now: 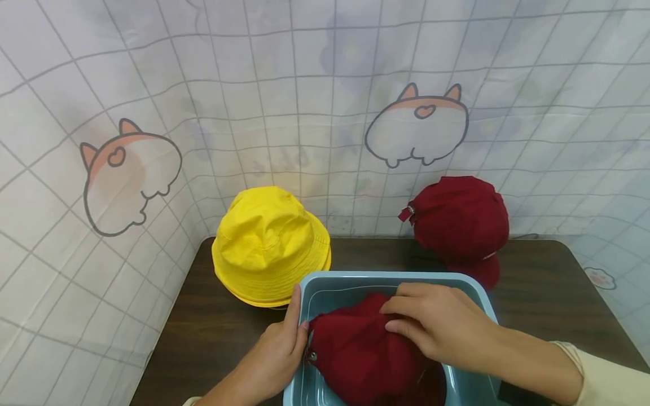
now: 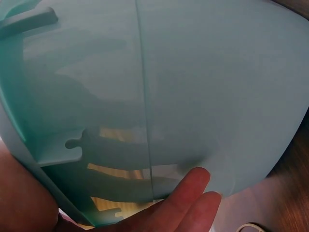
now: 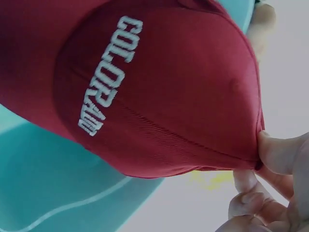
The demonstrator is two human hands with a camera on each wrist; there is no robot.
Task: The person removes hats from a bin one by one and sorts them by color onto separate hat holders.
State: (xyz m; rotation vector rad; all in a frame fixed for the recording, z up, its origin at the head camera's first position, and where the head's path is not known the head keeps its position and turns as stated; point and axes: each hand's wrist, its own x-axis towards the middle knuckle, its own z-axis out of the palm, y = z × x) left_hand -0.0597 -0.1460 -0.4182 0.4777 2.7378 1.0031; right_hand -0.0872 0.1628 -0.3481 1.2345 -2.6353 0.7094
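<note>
A dark red baseball cap [image 1: 363, 355] is inside a light blue plastic basin [image 1: 391, 275] at the front of the table. My right hand [image 1: 447, 324] pinches the cap's fabric between thumb and fingers. White raised letters reading COLORADO show on the cap's front [image 3: 111, 77] in the right wrist view. My left hand [image 1: 279, 352] grips the basin's left rim, its thumb on the rim's inner side. Against the basin's outer wall [image 2: 203, 82] lie the left fingers [image 2: 188, 193], seen in the left wrist view. Part of the cap's brim is in shadow.
Behind the basin to the left sits a yellow bucket hat [image 1: 269, 242], apparently stacked on another. A second dark red cap [image 1: 459, 220] stands at the back right of the dark wooden table [image 1: 203, 338]. A white gridded curtain [image 1: 325, 129] closes off the back and sides.
</note>
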